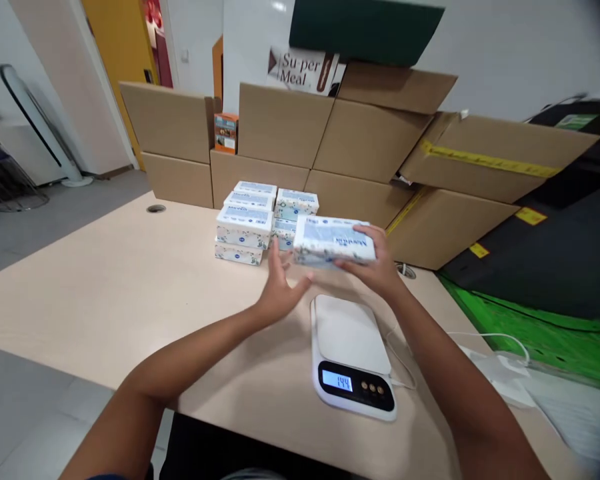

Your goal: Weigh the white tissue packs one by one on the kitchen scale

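My right hand (pixel 377 263) grips one end of a tissue pack (pixel 333 239), white and blue with a leafy print, and holds it in the air above the table. My left hand (pixel 280 290) is open, fingers spread, just left of and below that pack; I cannot tell if a fingertip touches it. Stacked tissue packs (pixel 244 223) of the same print stand behind my left hand, in two rows. Below the lifted pack lies a white kitchen scale (pixel 353 333) with a bare platform. Its lit display (pixel 337 380) appears to read 144.
Cardboard boxes (pixel 275 127) form a wall along the table's back edge, with a small orange box (pixel 226 133) on them. A white cable (pixel 405 373) runs from the scale's right side. White papers (pixel 575 413) lie at the right. The wooden table (pixel 105 287) extends left.
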### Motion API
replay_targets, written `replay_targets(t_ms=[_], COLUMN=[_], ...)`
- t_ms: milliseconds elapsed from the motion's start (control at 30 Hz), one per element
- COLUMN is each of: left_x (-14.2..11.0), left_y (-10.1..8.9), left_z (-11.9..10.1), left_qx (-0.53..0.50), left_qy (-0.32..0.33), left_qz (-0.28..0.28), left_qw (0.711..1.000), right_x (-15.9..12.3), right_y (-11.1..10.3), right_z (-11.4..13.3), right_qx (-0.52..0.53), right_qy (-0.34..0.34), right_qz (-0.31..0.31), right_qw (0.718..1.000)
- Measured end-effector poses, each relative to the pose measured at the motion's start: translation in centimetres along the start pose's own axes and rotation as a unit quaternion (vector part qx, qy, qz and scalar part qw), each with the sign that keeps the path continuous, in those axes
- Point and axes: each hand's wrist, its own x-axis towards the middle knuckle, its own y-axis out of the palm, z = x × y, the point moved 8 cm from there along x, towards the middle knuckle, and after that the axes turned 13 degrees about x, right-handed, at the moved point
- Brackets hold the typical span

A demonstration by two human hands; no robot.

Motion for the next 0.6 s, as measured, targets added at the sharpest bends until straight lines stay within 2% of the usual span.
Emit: replay_targets(t_ms=[67,133,167,200,267,333,400,500,600], left_x=[3.0,5.1,5.9,6.6,7.6,7.9,7.9,8.1,8.4], left_y=[-3.9,-6.9,-8.2,-9.6,-12.6,-14.9,-16.2,-16.4,-16.2], left_z=[-1.1,-1.8,-1.5,-0.9,1.2,3.5,5.5,7.4,8.2], left_qx=[0.131,0.274,0.334,0.381,0.425,0.417,0.376,0.286,0.197], left_qy=[0.066,0.131,0.139,0.125,0.051,-0.034,-0.094,-0.138,-0.160], left_qz=[-0.062,-0.071,-0.068,-0.070,-0.097,-0.136,-0.165,-0.186,-0.200], left_qw=[0.987,0.950,0.930,0.914,0.899,0.898,0.907,0.930,0.946], right_x=[3.7,6.4,7.3,7.9,8.6,8.8,8.6,8.6,8.9], right_y=[2.7,5.5,7.0,8.5,10.5,11.4,11.8,12.2,12.8], right_z=[-2.3,-4.8,-6.0,-7.1,-8.3,-8.7,-8.6,-8.2,-7.5], right_qx=[0.036,0.052,0.042,0.017,-0.010,-0.018,-0.021,-0.028,-0.031], right_qy=[0.013,0.047,0.075,0.103,0.124,0.115,0.102,0.094,0.091], right_qz=[-0.037,-0.062,-0.057,-0.038,-0.003,0.019,0.035,0.045,0.042], right_qw=[0.999,0.996,0.995,0.994,0.992,0.993,0.994,0.994,0.994])
